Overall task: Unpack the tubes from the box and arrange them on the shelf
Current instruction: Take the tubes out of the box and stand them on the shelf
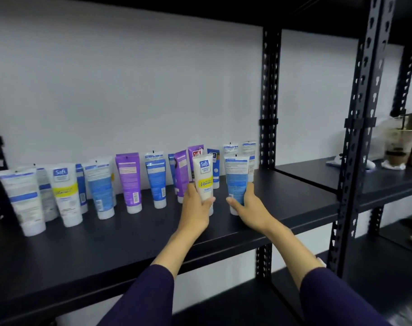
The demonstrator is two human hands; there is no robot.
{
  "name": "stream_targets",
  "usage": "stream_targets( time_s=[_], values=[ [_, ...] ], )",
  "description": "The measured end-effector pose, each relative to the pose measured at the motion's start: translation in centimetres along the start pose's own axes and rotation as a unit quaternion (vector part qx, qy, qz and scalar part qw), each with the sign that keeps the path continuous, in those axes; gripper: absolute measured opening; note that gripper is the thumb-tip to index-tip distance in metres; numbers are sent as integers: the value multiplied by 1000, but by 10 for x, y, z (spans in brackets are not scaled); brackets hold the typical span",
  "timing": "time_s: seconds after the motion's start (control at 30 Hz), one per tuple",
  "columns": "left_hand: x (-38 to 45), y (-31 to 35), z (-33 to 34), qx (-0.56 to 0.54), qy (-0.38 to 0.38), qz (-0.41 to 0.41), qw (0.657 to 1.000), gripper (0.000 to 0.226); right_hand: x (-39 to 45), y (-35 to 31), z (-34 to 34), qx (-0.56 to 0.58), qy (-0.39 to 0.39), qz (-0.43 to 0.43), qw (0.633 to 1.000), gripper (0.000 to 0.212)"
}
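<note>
Several tubes stand cap-down in a row on the black shelf, white, blue and purple. My left hand grips a white tube with a yellow band, upright on the shelf. To its right, my right hand grips a white tube with a blue label, also upright with its cap on the shelf. More tubes stand behind these two, near the wall. The box is not in view.
Black perforated uprights bound the shelf bay on the right. A neighbouring shelf at the far right holds a cup and small items. A lower shelf lies below. A white wall is behind the tubes.
</note>
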State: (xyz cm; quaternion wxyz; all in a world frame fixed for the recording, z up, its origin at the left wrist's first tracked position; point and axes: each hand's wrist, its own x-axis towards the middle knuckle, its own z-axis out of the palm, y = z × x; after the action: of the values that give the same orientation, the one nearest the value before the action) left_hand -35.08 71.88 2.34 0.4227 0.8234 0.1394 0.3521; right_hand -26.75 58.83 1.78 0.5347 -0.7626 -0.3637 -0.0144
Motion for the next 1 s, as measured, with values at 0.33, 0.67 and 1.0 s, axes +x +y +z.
stream_targets(
  time_s=[0.33, 0.67, 1.0],
  values=[
    [16, -8, 9, 140, -51, -33, 988, 46, 34, 14, 6, -216, -67, 78, 971, 56],
    [46, -15, 23, 275, -38, -51, 959, 41, 74, 33, 20, -136, -17, 73, 988, 47],
    [63, -26, 27, 350, -8, -46, 936, 45, 97, 41, 23, -97, -4, 54, 994, 51]
  ],
)
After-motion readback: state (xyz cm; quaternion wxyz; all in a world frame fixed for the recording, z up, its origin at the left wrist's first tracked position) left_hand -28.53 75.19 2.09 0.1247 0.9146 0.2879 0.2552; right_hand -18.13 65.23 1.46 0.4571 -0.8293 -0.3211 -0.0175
